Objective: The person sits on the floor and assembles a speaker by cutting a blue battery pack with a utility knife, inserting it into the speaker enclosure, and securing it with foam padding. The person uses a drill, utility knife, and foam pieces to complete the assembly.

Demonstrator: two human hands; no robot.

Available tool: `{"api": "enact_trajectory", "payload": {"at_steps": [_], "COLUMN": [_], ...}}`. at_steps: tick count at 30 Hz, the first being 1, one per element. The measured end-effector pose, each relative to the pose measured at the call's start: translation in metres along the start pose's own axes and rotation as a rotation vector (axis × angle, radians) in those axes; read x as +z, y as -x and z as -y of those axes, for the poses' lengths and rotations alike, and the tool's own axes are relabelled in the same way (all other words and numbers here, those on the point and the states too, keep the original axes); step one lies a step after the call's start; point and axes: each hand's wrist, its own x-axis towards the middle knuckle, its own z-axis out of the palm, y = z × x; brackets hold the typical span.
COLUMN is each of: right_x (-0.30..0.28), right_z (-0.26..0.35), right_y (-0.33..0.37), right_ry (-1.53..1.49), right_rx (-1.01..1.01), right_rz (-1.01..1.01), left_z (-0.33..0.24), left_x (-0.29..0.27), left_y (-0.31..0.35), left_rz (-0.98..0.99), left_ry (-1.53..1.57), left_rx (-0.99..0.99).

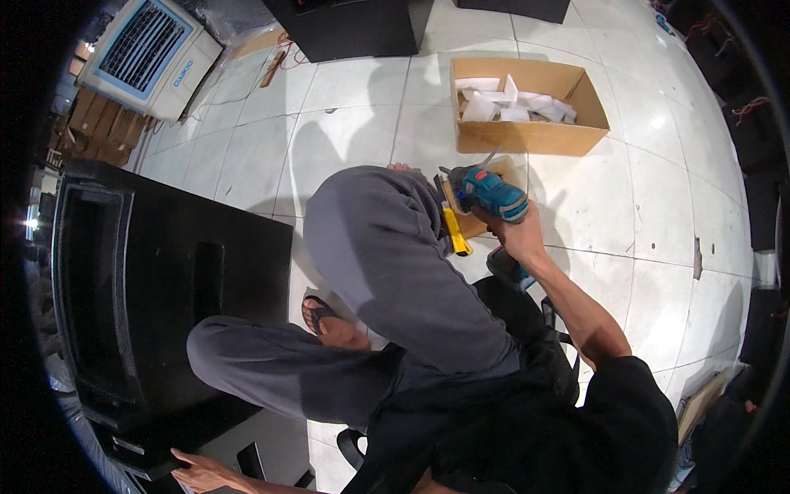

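My right hand (517, 230) is closed around the grip of a teal and black cordless drill (494, 195), held above a small tan box or tray (496, 171) on the floor. Only part of that tray shows beneath the drill. A yellow utility knife (455, 230) lies at its near left side, close to my knee. At the lower left, my left hand (202, 473) rests with fingers stretched out against the edge of a large black speaker cabinet (173, 305). It holds nothing loose.
An open cardboard box (531, 140) with white foam pieces stands ahead on the tiled floor (658, 189). Another black cabinet (354, 33) is at the back, and a white air cooler (148, 62) at the far left. Dark cabinets (757, 148) with loose wires line the right side.
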Motion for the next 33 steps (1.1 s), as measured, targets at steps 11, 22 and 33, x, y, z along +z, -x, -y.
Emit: {"api": "enact_trajectory", "payload": {"at_steps": [11, 22, 33], "right_x": [0.002, -0.009, -0.02], "right_z": [-0.034, -0.009, -0.005], "right_y": [-0.002, 0.006, -0.013], "right_ry": [-0.05, 0.017, 0.124], "right_rx": [-0.169, 0.098, -0.159], "right_rz": [-0.074, -0.133, -0.171], "left_z": [0.009, -0.053, -0.052], "left_x": [0.029, -0.068, -0.065], "left_y": [0.007, -0.004, -0.011], "left_rz": [-0.071, -0.256, -0.319], "left_ry": [0.02, 0.359, 0.342], "left_rx": [0.032, 0.182, 0.23]}}
